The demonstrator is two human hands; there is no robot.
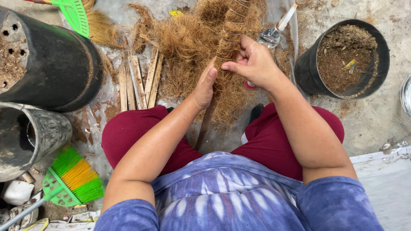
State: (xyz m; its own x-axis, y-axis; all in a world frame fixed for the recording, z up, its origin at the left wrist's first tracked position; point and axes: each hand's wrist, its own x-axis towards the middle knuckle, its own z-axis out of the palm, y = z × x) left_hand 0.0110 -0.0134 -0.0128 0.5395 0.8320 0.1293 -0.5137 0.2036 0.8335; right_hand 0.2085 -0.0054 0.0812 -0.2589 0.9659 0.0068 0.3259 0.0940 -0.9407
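Observation:
A long pole of brown coconut fibre (229, 38), bound round with thin clear string, runs from my lap up toward the top of the view. My left hand (204, 85) presses flat against its left side, fingers together. My right hand (252, 62) pinches the string against the pole's right side with thumb and fingers. A loose heap of the same fibre (180, 42) lies on the floor behind the pole. The pole's lower end is hidden between my hands and knees.
A black pot of soil (346, 60) stands at right. Two black pots (55, 64) lie on their sides at left. Several wooden slats (139, 83) lie by the fibre. A green and yellow broom (70, 179) is at lower left; a clear bottle (272, 36) is beyond my right hand.

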